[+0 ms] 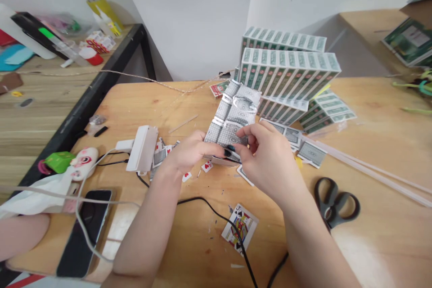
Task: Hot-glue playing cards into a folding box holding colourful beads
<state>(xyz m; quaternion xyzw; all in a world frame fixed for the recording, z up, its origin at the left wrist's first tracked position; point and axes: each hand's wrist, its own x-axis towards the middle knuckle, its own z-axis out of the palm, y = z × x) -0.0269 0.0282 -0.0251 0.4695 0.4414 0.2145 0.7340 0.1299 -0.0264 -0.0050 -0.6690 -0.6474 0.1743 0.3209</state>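
A box-like piece built of grey-patterned playing cards (232,119), with white strips and rounded card shapes on top, is tilted above the table. My left hand (194,148) grips its near left corner, thumb over the near edge. At the near right edge, my right hand (261,146) is closed in a pinch, thumb and fingers against the card surface. Whether a small part sits between those fingertips is hidden. Cut card scraps (207,166) lie beneath the piece. More grey-backed cards (312,153) lie right of my right hand.
Stacked green card boxes (290,72) rise behind the piece. Black-handled scissors (335,202) lie at right, near long pale strips (374,171). A jack card (240,229) sits under a black cable (232,225). At left are a white device (142,148) and a phone (86,234).
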